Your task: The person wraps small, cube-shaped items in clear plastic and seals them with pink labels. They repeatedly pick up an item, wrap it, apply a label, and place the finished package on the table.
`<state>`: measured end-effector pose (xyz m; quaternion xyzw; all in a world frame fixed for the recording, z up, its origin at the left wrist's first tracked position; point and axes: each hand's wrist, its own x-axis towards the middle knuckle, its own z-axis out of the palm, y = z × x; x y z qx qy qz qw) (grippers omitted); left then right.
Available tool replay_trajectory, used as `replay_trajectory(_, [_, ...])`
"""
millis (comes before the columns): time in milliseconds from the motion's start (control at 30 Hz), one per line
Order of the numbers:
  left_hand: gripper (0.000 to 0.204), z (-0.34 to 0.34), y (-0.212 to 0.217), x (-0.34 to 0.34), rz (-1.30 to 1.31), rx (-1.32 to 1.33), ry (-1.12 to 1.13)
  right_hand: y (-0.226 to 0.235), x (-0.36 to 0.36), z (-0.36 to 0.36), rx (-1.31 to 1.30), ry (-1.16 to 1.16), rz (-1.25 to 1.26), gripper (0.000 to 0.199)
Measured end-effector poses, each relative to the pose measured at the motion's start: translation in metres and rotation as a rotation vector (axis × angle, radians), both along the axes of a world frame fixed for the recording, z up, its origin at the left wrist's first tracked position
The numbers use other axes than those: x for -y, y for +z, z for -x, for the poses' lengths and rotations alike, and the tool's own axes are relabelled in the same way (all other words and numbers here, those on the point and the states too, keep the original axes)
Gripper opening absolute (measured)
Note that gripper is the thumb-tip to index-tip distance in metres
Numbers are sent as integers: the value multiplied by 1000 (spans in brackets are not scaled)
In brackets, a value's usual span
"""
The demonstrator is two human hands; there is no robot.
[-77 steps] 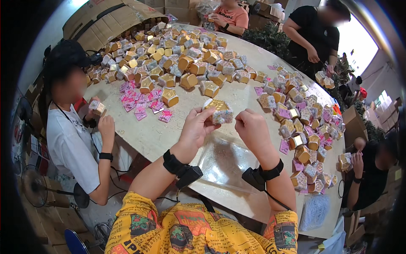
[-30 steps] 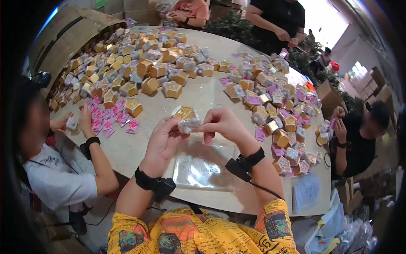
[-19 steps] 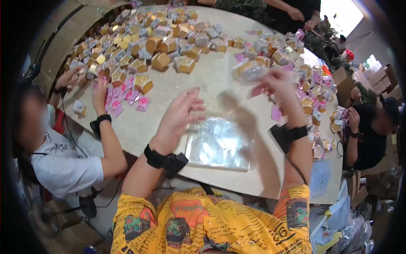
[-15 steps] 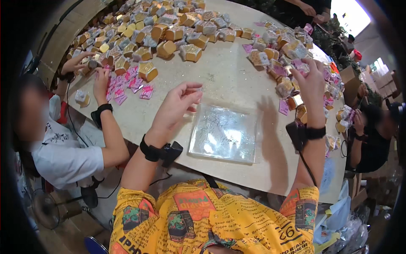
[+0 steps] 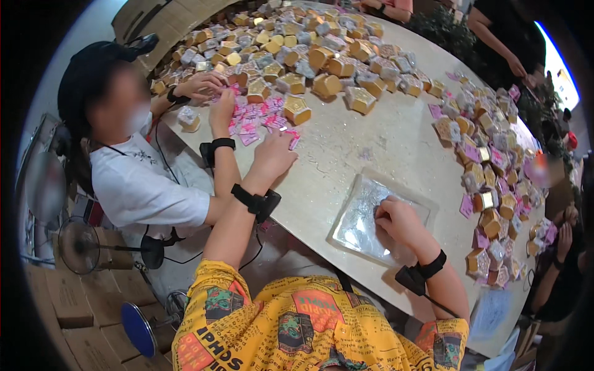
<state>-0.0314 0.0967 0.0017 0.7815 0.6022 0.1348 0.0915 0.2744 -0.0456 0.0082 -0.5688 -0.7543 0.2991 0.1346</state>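
My left hand (image 5: 274, 157) reaches across to the near edge of a spread of small pink packets (image 5: 249, 121). Its fingers are closed on a pink packet (image 5: 293, 138) at that edge, partly hidden by the hand. My right hand (image 5: 399, 224) is over a flat, clear, shiny square tray (image 5: 348, 227) at the table's front. The right fingers are curled together, and whatever they may hold is hidden. Thin, fine marks or bits show on the tray's glossy surface.
Gold house-shaped boxes in clear wrap (image 5: 326, 85) are heaped at the far side. More boxes with pink packets (image 5: 492, 221) line the right edge. A co-worker in a white shirt (image 5: 142, 185) works close on my left; others are at the right. A fan (image 5: 79, 245) stands lower left.
My view has turned left. My left hand has gone from beside the tray to the pink packets. My right hand has left the right-hand pile and come over the tray.
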Motion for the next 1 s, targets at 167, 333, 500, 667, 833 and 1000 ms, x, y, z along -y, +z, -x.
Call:
replay_trajectory(167, [30,-7,-2,-2,-11,36,16,-1,4,0,0,53,-80,8])
replay_trajectory(333, [22,7,-19,-5,-165,84,-26,11,7,1,-52,-20,-79,8])
replay_trajectory(500, [26,-17,25,35,-110,315,-120,16,12,-10,-266,-167,69,16])
replay_trajectory(667, [39,-48,27,57,423,901,-286,27,11,-23,-525,-331,139,14])
replay_trajectory(833, [43,-80,40,75,496,963,-441,28,12,-28,-556,-345,105,13])
replay_trajectory(1000, [44,-94,44,82,414,917,-481,30,14,-27,-641,-378,100,12])
